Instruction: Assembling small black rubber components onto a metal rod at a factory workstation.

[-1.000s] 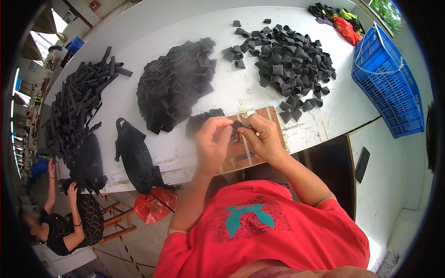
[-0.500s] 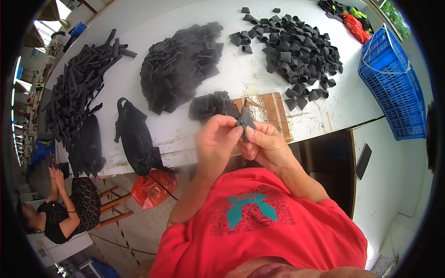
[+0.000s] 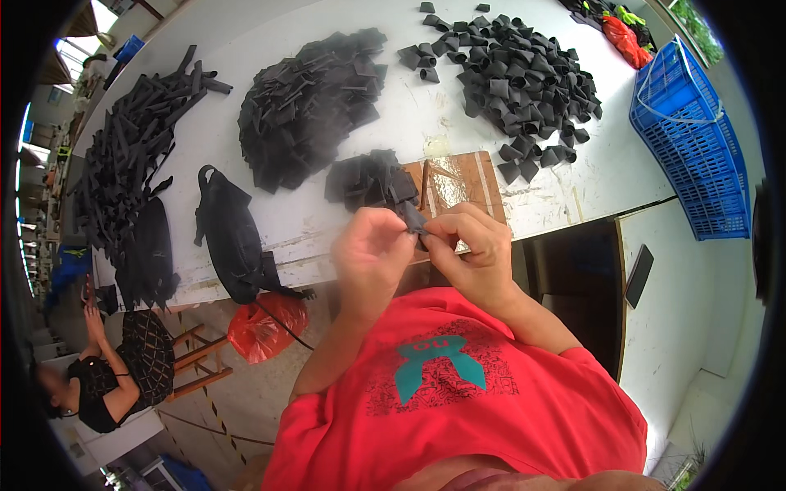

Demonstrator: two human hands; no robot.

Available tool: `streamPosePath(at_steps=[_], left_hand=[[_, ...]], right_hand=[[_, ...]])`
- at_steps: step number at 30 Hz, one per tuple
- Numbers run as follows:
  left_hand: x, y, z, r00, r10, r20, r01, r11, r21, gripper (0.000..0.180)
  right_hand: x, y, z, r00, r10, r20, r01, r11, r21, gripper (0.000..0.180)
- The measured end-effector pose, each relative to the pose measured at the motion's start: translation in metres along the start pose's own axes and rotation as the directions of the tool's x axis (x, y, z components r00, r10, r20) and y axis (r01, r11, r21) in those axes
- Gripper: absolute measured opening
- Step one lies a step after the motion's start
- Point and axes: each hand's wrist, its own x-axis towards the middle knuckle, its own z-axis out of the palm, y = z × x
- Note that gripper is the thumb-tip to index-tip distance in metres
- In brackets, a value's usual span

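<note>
Between my two hands is a small dark fabric piece [image 3: 414, 219], held just above the table's front edge. My left hand [image 3: 372, 250], slightly blurred, pinches its left side between thumb and fingers. The other side is in the fingertips of my right hand [image 3: 473, 245], which are also closed. Right behind my left hand lies a small heap of flat dark fabric pieces [image 3: 366, 182]. A worn wooden board [image 3: 471, 184] with shiny tape lies behind my right hand.
Farther back are a large heap of flat dark pieces [image 3: 307, 106] and a pile of folded dark loops [image 3: 524, 82]. Dark strips [image 3: 135, 147] and a black pouch [image 3: 229, 229] lie left. A blue crate [image 3: 692, 139] stands right, a phone [image 3: 639, 276] below it. Another person [image 3: 102, 376] sits left.
My hands have turned and drawn slightly apart, still pinching the fabric piece, which now sits a little farther left and tilts differently. The whole view has shifted slightly.
</note>
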Motion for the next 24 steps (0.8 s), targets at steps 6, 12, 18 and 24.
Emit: streamPosePath(at_steps=[6, 12, 18, 24], left_hand=[[-0.003, -0.032, 0.004, 0.866, 0.499, -0.019, -0.403, 0.721, 0.564, 0.015], [-0.004, -0.045, -0.018, 0.983, -0.153, 0.100, 0.158, 0.986, -0.048, 0.007], [0.066, -0.127, -0.086, 0.933, 0.145, -0.329, 0.010, 0.904, 0.427, 0.007], [0.123, -0.141, -0.086, 0.947, 0.189, -0.261, 0.115, 0.559, 0.821, 0.020]], right_hand=[[-0.003, 0.006, 0.010, 0.922, -0.386, -0.035, 0.345, 0.858, -0.380, 0.015], [-0.013, 0.029, -0.016, 0.952, 0.257, 0.163, -0.245, 0.965, -0.090, 0.006], [0.080, 0.080, -0.071, 0.886, 0.317, -0.338, -0.354, 0.934, -0.054, 0.017], [0.048, 0.109, -0.064, 0.850, 0.454, -0.266, -0.431, 0.891, 0.143, 0.019]])
